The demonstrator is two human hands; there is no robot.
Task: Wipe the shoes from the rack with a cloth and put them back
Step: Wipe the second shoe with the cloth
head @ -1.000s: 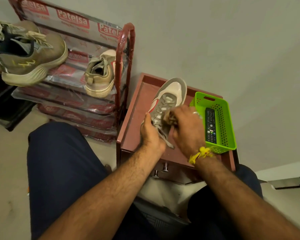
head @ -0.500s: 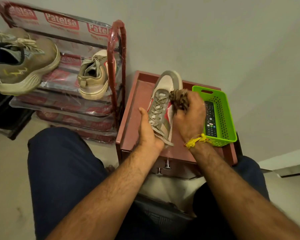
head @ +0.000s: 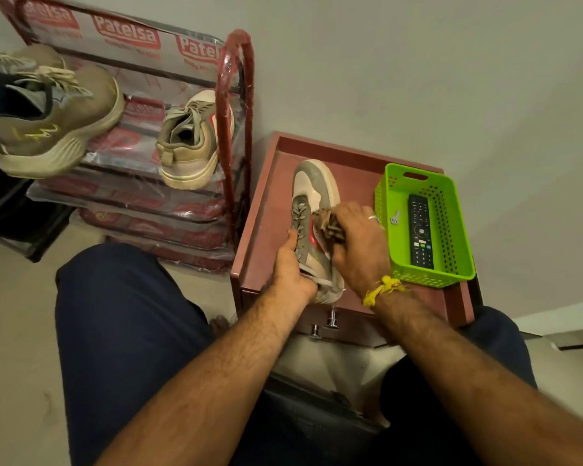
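A grey and white sneaker (head: pixel 312 186) with a red side patch lies on the brown side table (head: pixel 270 210), toe pointing away from me. My left hand (head: pixel 292 267) grips its heel end, thumb along the laces. My right hand (head: pixel 359 243) holds a bunched brown cloth (head: pixel 329 225) against the shoe's right side. On the red shoe rack (head: pixel 236 95) to the left stands the matching sneaker (head: pixel 189 142), heel toward me. An olive sneaker (head: pixel 48 112) sits further left on the rack.
A green plastic basket (head: pixel 451 203) holding a black remote (head: pixel 419 230) stands on the table's right side, close to my right hand. The rack's shelves are wrapped in printed plastic. My knees in dark trousers flank the table. A grey wall is behind.
The shoe has been turned from tilted on its side to lying flatter on the table. My right hand with the cloth slid down from the toe end to the shoe's middle.
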